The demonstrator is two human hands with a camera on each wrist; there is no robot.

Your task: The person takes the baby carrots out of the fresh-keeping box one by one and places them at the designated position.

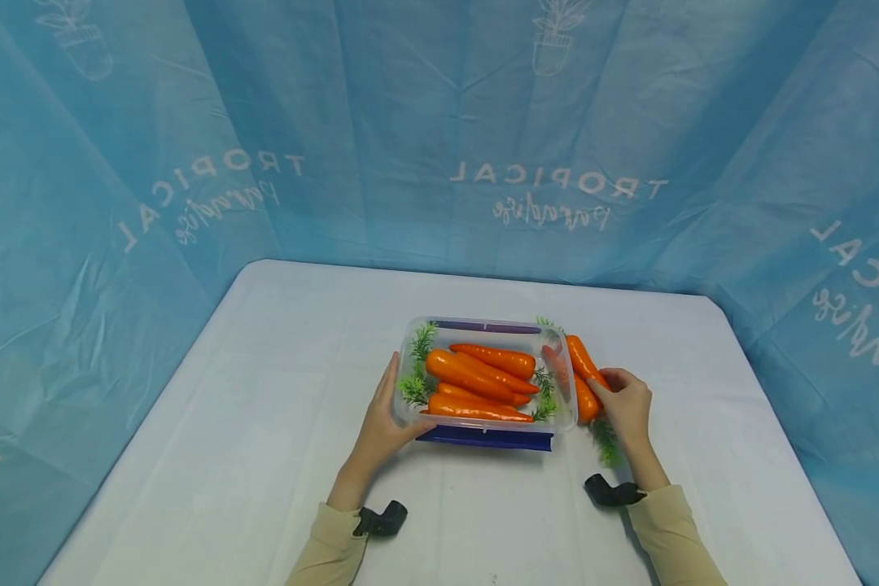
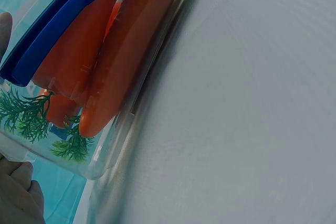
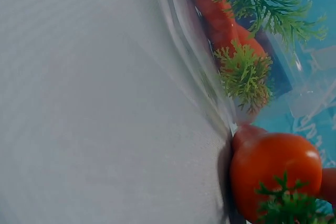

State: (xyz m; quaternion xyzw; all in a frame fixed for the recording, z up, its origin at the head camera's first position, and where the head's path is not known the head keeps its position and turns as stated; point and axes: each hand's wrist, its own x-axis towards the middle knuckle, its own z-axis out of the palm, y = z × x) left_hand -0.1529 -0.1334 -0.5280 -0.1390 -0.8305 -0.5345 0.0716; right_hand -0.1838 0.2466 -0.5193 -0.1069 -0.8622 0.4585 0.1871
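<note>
2 hands (image 1: 381, 427) (image 1: 628, 400); 1 box (image 1: 483, 424); at least 7 carrots (image 1: 472, 374)

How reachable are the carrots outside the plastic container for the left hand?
Probably not: the left hand holds the left end of the plastic container, which stands between it and those carrots.

Booth walled by blue curtains (image 1: 410, 106)

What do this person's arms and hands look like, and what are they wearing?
The left hand and right hand wear no gloves. The left sleeve and right sleeve are plain beige. The left wrist camera and right wrist camera look black and bent.
</note>
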